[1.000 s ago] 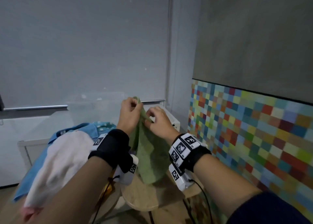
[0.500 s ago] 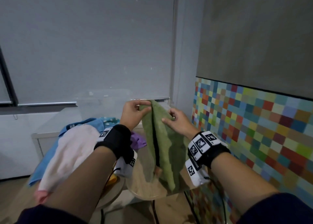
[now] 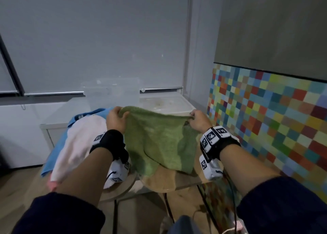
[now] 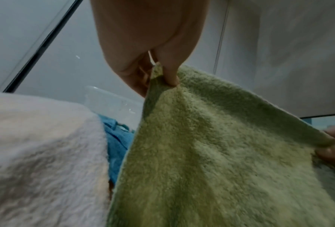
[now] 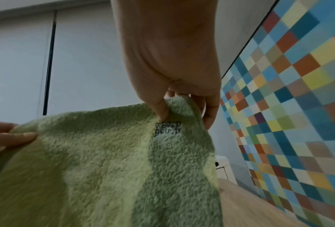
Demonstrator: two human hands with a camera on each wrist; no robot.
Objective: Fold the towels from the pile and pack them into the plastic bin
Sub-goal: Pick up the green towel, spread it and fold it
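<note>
- Both hands are pinching the green towel by its top edge: the left hand is holding one top corner between thumb and fingers, and the right hand is doing the same at the other corner, right by the little printed label.
- Fingers are curling tight round the cloth, so neither hand is loose or free.
- That top edge is stretching roughly level between the two hands, running left to right, with a slight sag in the middle. That's the towel's long line right now.
- Everything else is hanging straight down from the grip, and the bottom part is draping onto the round wooden table near its front edge.
- Sitting beyond the towel, toward the table's far edge, is the clear plastic bin, a bit to the left of centre, so I'd say the left hand is the nearer one to it.
- A pile of other towels, white over blue, is lying on the left side, just beside the left wrist.
- My guess at the next move: bringing the two corners together or laying the towel flat on the table to fold it in half, since it's still a single open sheet and not ready for the bin yet.
</note>
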